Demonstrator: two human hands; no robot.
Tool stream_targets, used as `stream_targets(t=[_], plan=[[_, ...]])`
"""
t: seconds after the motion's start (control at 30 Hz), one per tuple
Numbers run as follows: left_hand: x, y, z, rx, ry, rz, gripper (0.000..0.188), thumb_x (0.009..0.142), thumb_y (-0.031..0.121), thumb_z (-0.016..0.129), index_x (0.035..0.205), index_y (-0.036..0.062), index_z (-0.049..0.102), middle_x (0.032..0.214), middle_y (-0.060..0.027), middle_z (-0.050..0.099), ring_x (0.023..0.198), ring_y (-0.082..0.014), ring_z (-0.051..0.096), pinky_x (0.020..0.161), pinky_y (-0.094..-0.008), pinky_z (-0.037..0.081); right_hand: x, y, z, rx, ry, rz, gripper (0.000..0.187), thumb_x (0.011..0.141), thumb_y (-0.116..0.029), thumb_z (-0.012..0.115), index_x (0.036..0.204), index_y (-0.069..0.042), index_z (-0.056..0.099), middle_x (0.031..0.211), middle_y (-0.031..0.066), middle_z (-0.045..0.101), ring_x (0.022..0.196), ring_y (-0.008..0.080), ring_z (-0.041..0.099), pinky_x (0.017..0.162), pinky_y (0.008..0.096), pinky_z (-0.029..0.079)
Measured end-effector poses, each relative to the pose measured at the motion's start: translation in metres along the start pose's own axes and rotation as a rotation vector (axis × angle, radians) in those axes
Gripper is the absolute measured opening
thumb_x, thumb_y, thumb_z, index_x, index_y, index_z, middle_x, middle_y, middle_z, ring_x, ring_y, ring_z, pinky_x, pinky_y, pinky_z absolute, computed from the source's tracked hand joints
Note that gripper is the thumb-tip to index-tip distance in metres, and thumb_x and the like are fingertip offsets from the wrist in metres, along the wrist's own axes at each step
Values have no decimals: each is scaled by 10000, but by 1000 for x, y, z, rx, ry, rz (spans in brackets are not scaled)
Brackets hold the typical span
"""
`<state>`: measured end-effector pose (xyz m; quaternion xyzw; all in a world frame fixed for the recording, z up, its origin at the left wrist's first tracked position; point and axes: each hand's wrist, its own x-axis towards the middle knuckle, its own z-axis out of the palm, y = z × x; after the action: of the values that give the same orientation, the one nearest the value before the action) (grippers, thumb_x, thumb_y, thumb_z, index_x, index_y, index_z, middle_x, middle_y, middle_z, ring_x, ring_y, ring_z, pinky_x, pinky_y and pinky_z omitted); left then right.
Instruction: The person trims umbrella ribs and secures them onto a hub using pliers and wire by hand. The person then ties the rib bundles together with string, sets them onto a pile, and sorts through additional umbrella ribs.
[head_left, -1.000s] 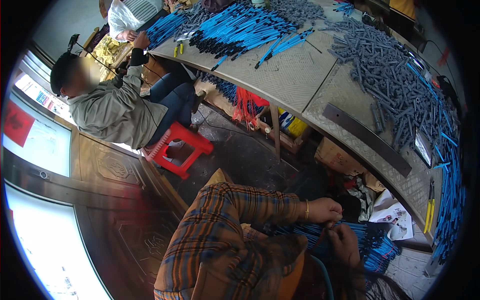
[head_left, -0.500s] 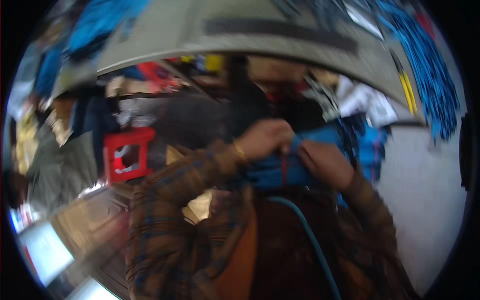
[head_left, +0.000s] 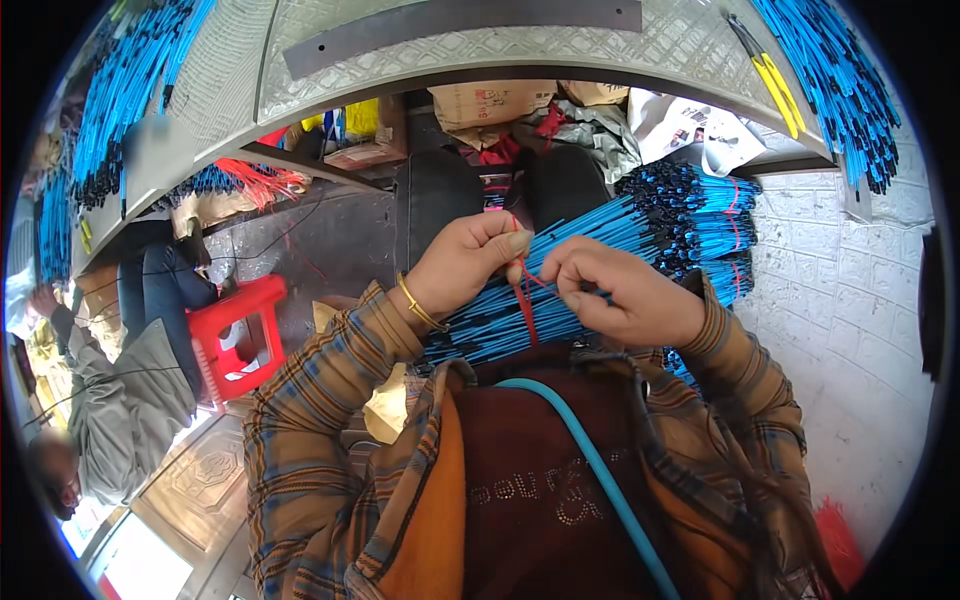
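Note:
A thick bundle of thin blue cables (head_left: 590, 222) with black ends lies across my lap. A red tie (head_left: 529, 312) runs around it, and its loose ends rise between my hands. My left hand (head_left: 468, 258), with a yellow bangle at the wrist, pinches the tie between thumb and fingers above the bundle. Just to the right, my right hand (head_left: 628, 298) is closed, its thumb and forefinger on the other end of the tie. The two hands are a little apart.
More tied blue bundles (head_left: 715, 225) are stacked right of my lap, beside a white wall (head_left: 840, 290). Ahead is a table edge (head_left: 400, 95) with yellow-handled pliers (head_left: 775, 90) and loose cables (head_left: 840, 90). A red stool (head_left: 238, 335) and another person (head_left: 150, 370) are on the left.
The view has steadied from a blur and shifted. My hands, formerly close together over the bundle, are now farther apart with the red tie's ends between them.

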<state>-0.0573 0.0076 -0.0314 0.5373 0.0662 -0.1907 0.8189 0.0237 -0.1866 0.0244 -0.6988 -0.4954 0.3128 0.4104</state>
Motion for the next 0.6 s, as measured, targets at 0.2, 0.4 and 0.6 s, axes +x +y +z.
stream_targets(t=[0.2, 0.4, 0.6], plan=[[1, -4, 2, 0, 41, 39, 144, 895, 143, 502, 829, 25, 552, 728, 15, 535, 647, -52, 484, 612, -191, 403, 10, -3, 31, 571, 170, -6, 116, 900, -133, 454, 846, -31, 458, 797, 29, 515, 721, 114, 469, 700, 254, 410], [5, -12, -1, 356, 116, 314, 154, 865, 124, 535, 783, -4, 563, 760, -11, 543, 701, -90, 492, 657, -221, 406, -4, 1, 45, 724, 219, 59, 146, 932, -177, 419, 878, -43, 436, 770, 4, 471, 682, 74, 408, 654, 226, 386], [-2, -7, 5, 337, 180, 222, 157, 865, 126, 528, 785, -5, 561, 803, -25, 542, 722, -95, 489, 682, -227, 403, -23, 4, 61, 638, 143, 195, 151, 904, -189, 464, 858, -45, 466, 717, 15, 453, 650, 101, 445, 598, 233, 391]])
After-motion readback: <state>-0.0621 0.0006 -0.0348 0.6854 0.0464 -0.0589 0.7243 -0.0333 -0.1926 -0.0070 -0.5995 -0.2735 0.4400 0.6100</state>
